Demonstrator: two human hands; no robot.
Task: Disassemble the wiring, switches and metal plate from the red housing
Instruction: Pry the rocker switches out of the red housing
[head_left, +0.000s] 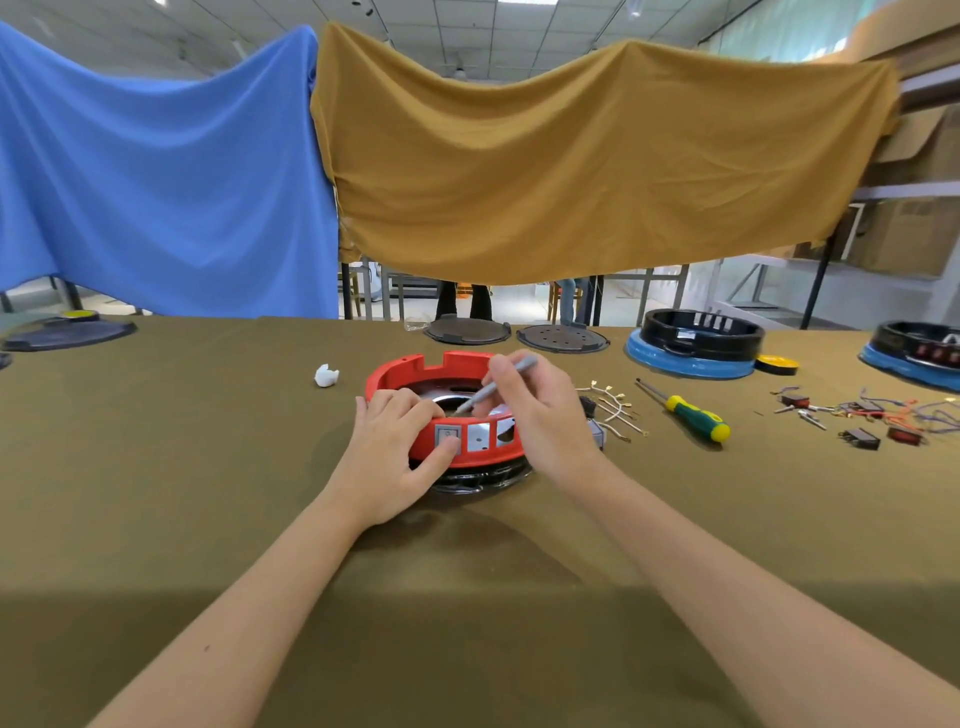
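The red ring-shaped housing (415, 370) sits on the olive table in the middle of the view, resting on a black base (480, 484). A shiny metal plate (480, 434) shows through its front openings. One grey switch (445, 433) is in the front wall. My left hand (395, 452) grips the housing's left front rim, thumb pressing just below the switch. My right hand (543, 410) holds a thin grey tool (493, 385) like a pen, its tip pointing down inside the housing. White wires with brass terminals (615, 408) lie just right of the housing.
A green and yellow screwdriver (693, 410) lies to the right. Farther right lie loose coloured wires and dark switches (862, 418). Two black housings on blue bases (693, 343) and two dark round plates (561, 336) stand at the back. A white scrap (326, 375) lies to the left.
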